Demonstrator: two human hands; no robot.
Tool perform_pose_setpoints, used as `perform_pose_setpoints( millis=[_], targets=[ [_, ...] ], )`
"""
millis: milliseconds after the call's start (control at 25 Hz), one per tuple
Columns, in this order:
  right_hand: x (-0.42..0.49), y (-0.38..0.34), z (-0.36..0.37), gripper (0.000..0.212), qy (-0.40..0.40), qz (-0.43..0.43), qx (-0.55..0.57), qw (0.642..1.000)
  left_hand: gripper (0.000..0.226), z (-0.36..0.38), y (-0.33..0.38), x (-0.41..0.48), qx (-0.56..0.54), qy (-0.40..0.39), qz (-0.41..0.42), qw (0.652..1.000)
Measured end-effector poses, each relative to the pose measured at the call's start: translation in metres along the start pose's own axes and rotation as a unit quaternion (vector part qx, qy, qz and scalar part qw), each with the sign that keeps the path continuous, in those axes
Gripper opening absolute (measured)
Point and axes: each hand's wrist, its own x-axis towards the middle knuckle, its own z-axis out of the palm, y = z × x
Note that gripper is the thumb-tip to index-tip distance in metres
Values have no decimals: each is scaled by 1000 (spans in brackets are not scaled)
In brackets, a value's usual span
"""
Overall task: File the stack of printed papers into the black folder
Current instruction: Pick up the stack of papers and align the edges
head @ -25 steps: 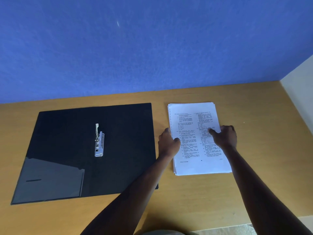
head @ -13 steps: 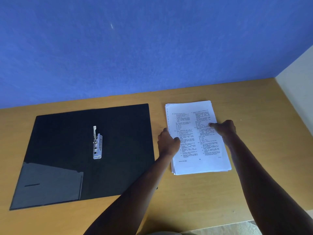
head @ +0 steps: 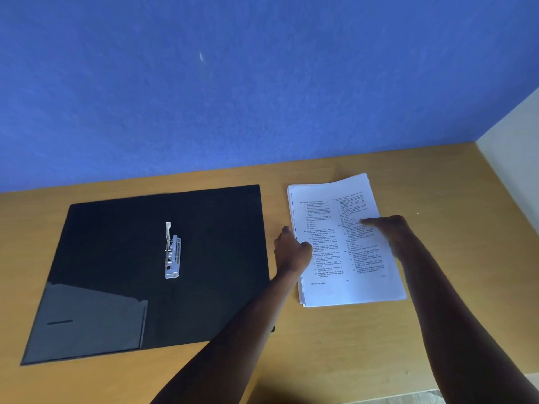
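Note:
A stack of printed papers [head: 326, 228] lies on the wooden desk, right of the black folder [head: 122, 258]. The folder lies open and flat, with a metal clip mechanism [head: 172, 252] at its middle and a pocket at its lower left. My left hand [head: 291, 252] grips the stack's left edge, thumb on top. My right hand [head: 390, 231] holds the stack's right edge, thumb across the top sheet. The far right corner of the stack is raised off the desk.
The wooden desk [head: 350, 345] meets a blue wall [head: 262, 83] at the back and a pale wall [head: 519, 158] at the right. The desk's front edge shows at the lower right.
My right hand has shifted to the stack's right edge and the far right corner of the papers has risen. The left hand stays at the left edge.

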Motion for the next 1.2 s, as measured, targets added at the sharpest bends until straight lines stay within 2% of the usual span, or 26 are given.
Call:
perform_pose_setpoints(
  millis=[120, 240, 440, 600, 680, 760, 840, 920, 1080, 1200],
  targets=[
    [-5, 7, -16, 36, -102, 27, 71, 992, 29, -2, -1, 2, -16, -3, -5, 1000],
    [-6, 15, -19, 33, -148, -14, 63, 987, 23, -3, -1, 2, -27, -3, -7, 1000],
    [-18, 8, -9, 27, -76, -94, 20, 992, 19, -8, -2, 9, -39, 2, -27, 999],
    [-35, -12, -20, 25, -80, -149, 27, 985, 38, -14, -1, 19, -89, -15, -64, 994],
    [-45, -22, -26, 24, -102, -172, 32, 979, 47, -16, 4, 26, -107, -49, -68, 991],
    [-52, -31, -28, 22, -124, -184, 37, 974, 51, -18, 11, 29, -179, -106, -91, 974],
    [-56, -36, -27, 21, -131, -188, 37, 973, 46, -18, 13, 30, -277, -144, -116, 943],
    [-57, -37, -22, 20, -120, -185, 34, 975, 41, -17, 11, 31, -305, -131, -120, 936],
    [-60, -34, -6, 15, -68, -202, -24, 977, 31, -5, 5, 29, -267, -67, -86, 957],
    [-62, -32, -1, 17, -47, -217, -54, 974, 28, 1, 0, 25, -286, -35, -72, 955]
  ],
)
